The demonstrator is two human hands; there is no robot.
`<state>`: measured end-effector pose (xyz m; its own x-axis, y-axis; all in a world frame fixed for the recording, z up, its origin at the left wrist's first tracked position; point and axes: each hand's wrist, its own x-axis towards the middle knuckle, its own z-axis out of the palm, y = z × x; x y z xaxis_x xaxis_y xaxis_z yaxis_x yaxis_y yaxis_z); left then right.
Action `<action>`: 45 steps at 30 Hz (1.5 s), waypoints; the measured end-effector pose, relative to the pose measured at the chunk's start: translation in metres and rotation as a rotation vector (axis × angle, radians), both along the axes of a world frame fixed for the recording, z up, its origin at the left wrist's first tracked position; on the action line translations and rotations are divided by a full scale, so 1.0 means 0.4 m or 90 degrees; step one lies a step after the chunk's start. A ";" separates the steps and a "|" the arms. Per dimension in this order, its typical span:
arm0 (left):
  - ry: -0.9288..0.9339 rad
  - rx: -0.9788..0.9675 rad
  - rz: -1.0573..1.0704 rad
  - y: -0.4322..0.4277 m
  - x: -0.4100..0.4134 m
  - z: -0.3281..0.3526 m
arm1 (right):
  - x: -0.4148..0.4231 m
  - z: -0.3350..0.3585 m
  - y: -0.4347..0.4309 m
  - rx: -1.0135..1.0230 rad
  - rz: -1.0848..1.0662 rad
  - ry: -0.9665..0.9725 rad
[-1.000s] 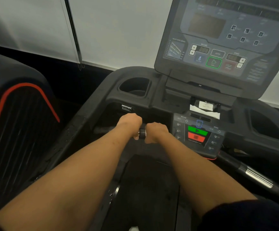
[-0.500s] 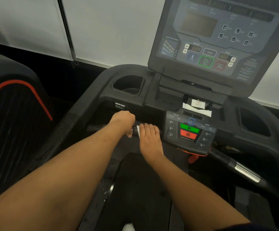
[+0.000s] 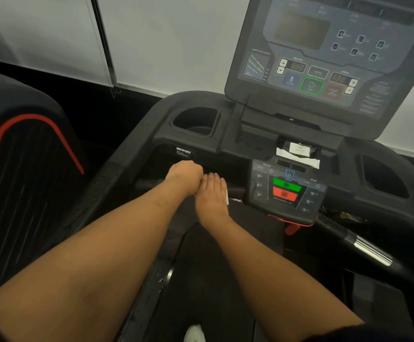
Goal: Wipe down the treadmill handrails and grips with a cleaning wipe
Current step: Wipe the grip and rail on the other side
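The treadmill's black front grip bar [image 3: 235, 191] runs left from the quick-key pad [image 3: 287, 191]. My left hand [image 3: 185, 176] is closed in a fist around this bar. Just to its right, touching it, my right hand [image 3: 212, 193] lies palm-down over the bar with its fingers stretched forward. A thin white edge of the cleaning wipe [image 3: 227, 197] shows under the right side of that hand; the rest of the wipe is hidden. The right grip bar with its silver sensor [image 3: 371, 250] reaches toward the lower right, untouched.
The grey console [image 3: 324, 58] rises above the bar. A pack of wipes [image 3: 298, 154] sits in the tray below it, between two cup holders [image 3: 196, 122]. A red safety clip [image 3: 292, 228] hangs under the pad. Another machine with red trim [image 3: 28, 156] stands at the left.
My right hand opened from a fist around the bar to a flat palm over the wipe and slid left until it touches my left hand. My left hand kept its grip.
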<state>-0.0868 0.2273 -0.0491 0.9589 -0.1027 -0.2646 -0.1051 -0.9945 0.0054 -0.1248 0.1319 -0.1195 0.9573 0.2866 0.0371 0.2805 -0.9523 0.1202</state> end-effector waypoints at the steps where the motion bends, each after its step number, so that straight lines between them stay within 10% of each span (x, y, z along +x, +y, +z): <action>1: 0.001 -0.002 0.004 0.003 -0.001 -0.002 | 0.003 0.000 -0.007 -0.002 0.023 -0.004; 45: 0.008 -0.053 0.009 0.027 0.001 -0.013 | 0.059 0.016 -0.130 -0.016 0.014 -0.017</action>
<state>-0.0866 0.2379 -0.0544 0.9571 -0.1112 -0.2676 -0.0903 -0.9919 0.0889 -0.1011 0.0797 -0.1129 0.9496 0.3087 0.0550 0.2977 -0.9426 0.1511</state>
